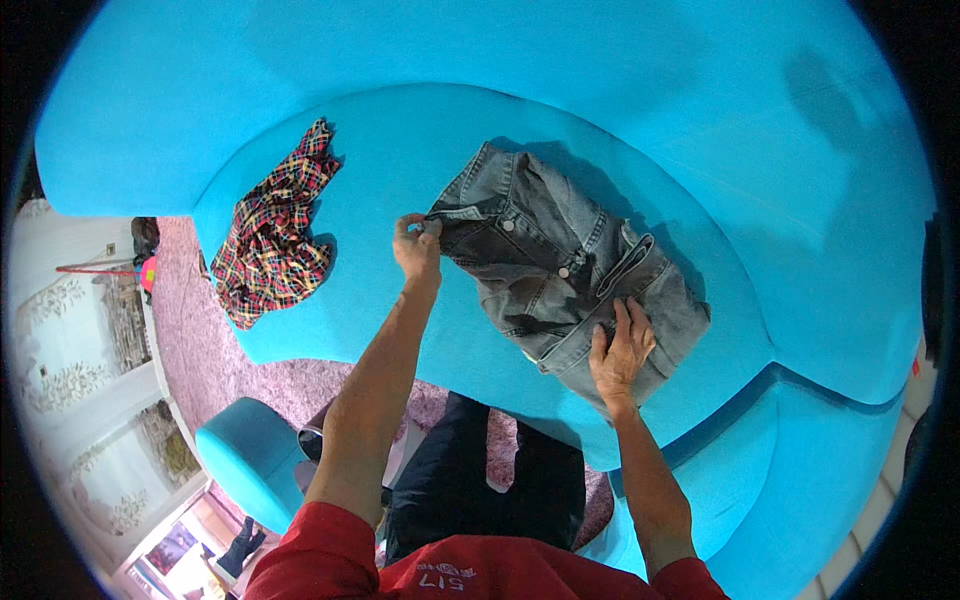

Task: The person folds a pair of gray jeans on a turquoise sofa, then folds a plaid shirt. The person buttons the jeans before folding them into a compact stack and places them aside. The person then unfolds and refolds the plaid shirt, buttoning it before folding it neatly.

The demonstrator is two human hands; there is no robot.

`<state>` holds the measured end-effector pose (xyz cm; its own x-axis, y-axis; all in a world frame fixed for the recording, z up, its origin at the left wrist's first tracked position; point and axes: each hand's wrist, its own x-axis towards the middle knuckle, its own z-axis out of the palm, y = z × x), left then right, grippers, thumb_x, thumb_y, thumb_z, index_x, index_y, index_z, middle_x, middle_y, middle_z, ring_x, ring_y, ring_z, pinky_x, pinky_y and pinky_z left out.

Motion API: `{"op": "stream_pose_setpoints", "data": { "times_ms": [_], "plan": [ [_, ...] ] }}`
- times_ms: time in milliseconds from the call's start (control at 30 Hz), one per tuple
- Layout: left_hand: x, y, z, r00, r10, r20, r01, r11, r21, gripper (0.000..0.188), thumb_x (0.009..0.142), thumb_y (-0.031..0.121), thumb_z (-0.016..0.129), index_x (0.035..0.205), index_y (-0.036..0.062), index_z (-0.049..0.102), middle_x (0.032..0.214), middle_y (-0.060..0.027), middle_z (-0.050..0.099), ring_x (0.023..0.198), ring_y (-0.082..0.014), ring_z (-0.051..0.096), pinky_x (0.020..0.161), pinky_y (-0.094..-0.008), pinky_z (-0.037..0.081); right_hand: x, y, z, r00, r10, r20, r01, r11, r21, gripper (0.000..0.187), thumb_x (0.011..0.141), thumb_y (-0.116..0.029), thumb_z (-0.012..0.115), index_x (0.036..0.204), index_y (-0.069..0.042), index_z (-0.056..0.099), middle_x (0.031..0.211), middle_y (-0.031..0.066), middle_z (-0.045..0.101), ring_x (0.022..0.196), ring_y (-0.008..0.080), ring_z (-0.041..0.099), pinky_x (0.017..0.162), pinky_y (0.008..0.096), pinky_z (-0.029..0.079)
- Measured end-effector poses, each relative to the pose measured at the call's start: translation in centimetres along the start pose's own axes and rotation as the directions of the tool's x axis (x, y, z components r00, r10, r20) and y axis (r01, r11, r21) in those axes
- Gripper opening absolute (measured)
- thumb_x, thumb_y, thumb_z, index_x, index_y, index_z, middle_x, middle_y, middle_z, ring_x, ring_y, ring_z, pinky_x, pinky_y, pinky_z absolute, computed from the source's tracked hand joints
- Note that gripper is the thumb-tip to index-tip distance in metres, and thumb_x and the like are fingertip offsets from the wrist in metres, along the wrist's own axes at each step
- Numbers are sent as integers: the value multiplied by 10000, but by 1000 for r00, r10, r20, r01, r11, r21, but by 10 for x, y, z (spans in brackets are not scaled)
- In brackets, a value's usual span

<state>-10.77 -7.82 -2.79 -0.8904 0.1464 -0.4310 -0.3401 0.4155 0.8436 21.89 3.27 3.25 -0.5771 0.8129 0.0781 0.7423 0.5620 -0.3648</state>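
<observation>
- Grey, crumpled denim garment [590, 235] cloth was pinched by the person's bare left hand [418, 245], thumb and fingers closed on an edge at the garment's left end.
- The person's bare right hand [624, 352] lay over the near right part of the denim garment, fingers loosely spread and thumb apart, touching the cloth rather than clasping it.
- Between the hands, two small round metallic buttons [508, 225] showed on the denim garment's front, and a narrow folded denim band [625, 266] stood up toward its right end.
- Directly beneath the denim garment was the rounded seat of a bright turquoise fabric sofa [390, 130].
- Left of the denim garment, well apart from it, lay a rumpled red, black and yellow plaid cloth garment [275, 235] on the same seat.
- On the person's side of the denim garment were a red short-sleeved shirt [320, 555] and dark trousers [430, 500], both worn by the person.
- Farther out, below and left of the denim garment, a rounded turquoise stool [240, 455] stood by a pinkish-purple carpet [185, 290].
</observation>
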Motion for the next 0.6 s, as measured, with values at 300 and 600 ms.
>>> {"op": "stream_pose_setpoints", "data": {
  "times_ms": [300,600],
  "plan": [
    [10,-23,-38,824,529,203,-555,682,476,203,713,-39,663,904,23,632,788,-116,637,691,-226,640,597,-337,504,4,-8,0,999,36,-1,-36,999,-25,408,830,-235,576,1203,-72,548,1300,145,474,1174,328,423,946,500,296],
    [-1,-5,-43,820,532,210,-572,764,299,131,768,6,675,892,38,649,870,-128,643,753,-270,652,630,-371,518,54,-118,50,886,28,463,-411,511,755,334,872,-146,645,1165,-17,550,1002,141,627,875,211,633,737,355,529]
  ]
}}
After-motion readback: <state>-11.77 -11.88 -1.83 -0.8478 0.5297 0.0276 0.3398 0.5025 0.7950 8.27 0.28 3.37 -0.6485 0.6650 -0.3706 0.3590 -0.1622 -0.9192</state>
